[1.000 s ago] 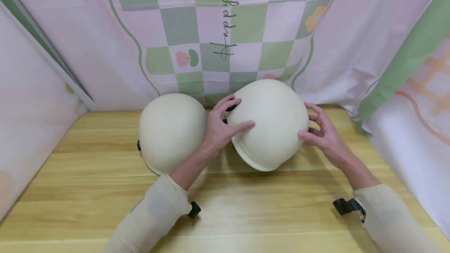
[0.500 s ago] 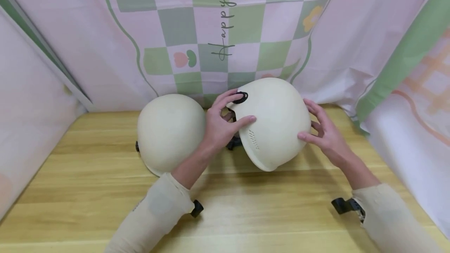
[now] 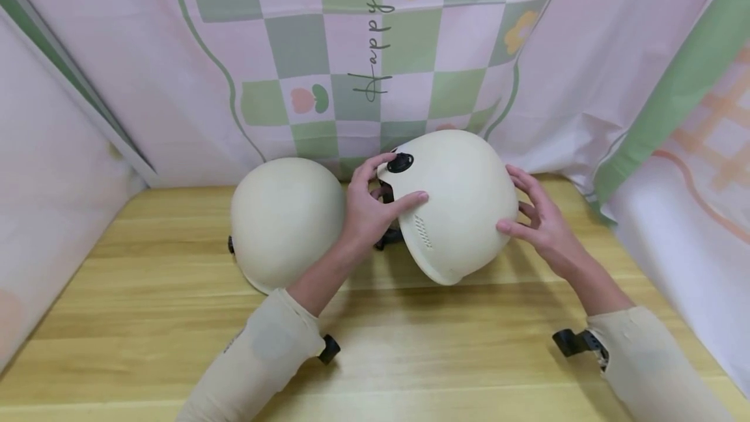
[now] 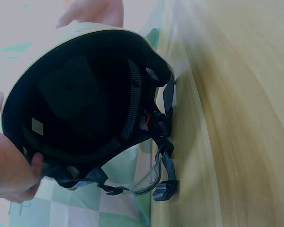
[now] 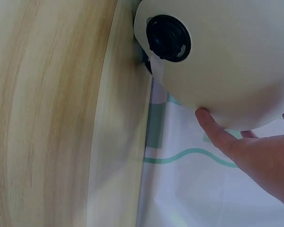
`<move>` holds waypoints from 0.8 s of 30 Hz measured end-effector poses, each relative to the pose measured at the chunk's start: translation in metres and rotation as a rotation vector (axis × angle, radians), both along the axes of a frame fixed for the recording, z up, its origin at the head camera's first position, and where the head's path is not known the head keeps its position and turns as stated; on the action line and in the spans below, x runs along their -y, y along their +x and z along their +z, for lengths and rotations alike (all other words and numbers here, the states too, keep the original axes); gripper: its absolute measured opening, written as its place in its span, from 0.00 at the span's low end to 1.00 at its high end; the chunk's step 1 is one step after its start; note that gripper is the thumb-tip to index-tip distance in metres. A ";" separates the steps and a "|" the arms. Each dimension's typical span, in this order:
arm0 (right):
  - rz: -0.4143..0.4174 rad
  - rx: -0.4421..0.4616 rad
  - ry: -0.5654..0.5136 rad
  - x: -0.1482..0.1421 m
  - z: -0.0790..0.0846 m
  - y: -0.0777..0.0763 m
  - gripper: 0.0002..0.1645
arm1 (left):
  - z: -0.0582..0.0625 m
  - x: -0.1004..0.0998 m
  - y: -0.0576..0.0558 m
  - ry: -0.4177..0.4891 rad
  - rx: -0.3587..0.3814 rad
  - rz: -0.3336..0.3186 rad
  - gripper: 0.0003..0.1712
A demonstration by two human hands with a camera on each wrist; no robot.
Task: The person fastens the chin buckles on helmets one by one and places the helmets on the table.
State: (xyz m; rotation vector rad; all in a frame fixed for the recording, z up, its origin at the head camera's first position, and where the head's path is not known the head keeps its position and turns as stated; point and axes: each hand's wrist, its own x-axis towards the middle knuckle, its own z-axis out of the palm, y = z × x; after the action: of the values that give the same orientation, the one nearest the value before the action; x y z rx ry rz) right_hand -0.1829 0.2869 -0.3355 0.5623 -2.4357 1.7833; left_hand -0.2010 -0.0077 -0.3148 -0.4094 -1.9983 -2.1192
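Note:
A cream helmet point(image 3: 463, 207) leans tilted between both hands at the back of the table, its opening turned left. My left hand point(image 3: 372, 207) grips its rim, thumb on the outer shell and fingers at the inner side. On the shell's far right, my right hand point(image 3: 541, 223) holds with thumb and fingers spread. The left wrist view looks into the dark padded inside point(image 4: 85, 94), with the chin strap point(image 4: 146, 184) hanging down by the table. A round black side fitting point(image 5: 168, 38) shows on the shell in the right wrist view.
A second cream helmet point(image 3: 287, 223) rests dome-up just left of my left forearm. Behind both hangs a checked curtain point(image 3: 410, 38), close to the wooden table's point(image 3: 410, 350) back edge. White cloth point(image 3: 685, 226) drapes along the right side.
The helmet in my hands has turned, so its side fitting, vent slots and strap now show. My left fingers have shifted off the fitting to its edge. The other helmet stays put.

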 end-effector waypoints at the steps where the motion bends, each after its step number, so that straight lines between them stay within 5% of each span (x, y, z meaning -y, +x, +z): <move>1: -0.001 0.001 0.004 0.000 0.000 0.000 0.54 | 0.000 0.001 0.000 0.013 0.016 -0.018 0.40; 8: -0.010 -0.025 0.063 -0.002 0.002 -0.001 0.54 | 0.000 0.001 -0.002 0.129 0.054 -0.097 0.42; 15: -0.037 -0.181 0.084 0.002 0.004 -0.001 0.54 | 0.000 0.001 -0.003 0.241 0.076 -0.097 0.38; 24: -0.098 -0.331 0.191 0.020 0.028 0.002 0.55 | 0.003 0.000 -0.002 0.237 0.061 -0.114 0.31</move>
State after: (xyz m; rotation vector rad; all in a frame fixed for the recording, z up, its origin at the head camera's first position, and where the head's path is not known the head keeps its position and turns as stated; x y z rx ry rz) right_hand -0.1813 0.2667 -0.3074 0.6783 -2.3661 1.3090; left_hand -0.2029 -0.0079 -0.3120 -0.4313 -1.7629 -2.4308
